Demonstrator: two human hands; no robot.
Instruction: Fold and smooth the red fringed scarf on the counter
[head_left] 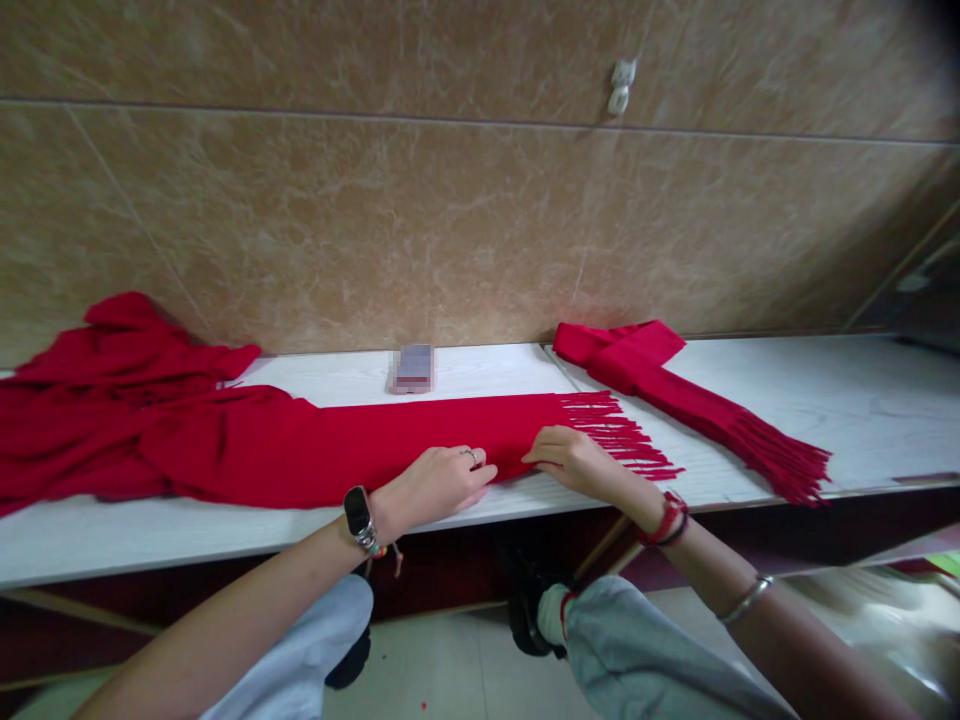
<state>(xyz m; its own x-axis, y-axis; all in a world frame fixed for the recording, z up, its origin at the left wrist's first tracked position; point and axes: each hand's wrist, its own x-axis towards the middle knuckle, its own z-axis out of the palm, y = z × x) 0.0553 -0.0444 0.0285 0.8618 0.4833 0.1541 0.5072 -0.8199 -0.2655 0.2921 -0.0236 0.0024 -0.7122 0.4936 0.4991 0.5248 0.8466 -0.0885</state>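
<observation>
A long red fringed scarf [360,455] lies lengthwise along the white bench top, flat in the middle and bunched at the left. My left hand [439,485], with a ring and a dark watch at the wrist, is closed at the scarf's near edge; its thumb is mostly hidden. To its right, my right hand [574,460] pinches the same edge just short of the fringe [619,435]. A second red scarf [675,385], folded narrow with a fringed end, rests at the right, apart from both hands.
A phone [412,368] lies behind the scarf, close to the tiled wall [450,220]. The white bench top [225,540] ends at a front edge above my knees. A small white figure [621,87] is fixed high on the wall.
</observation>
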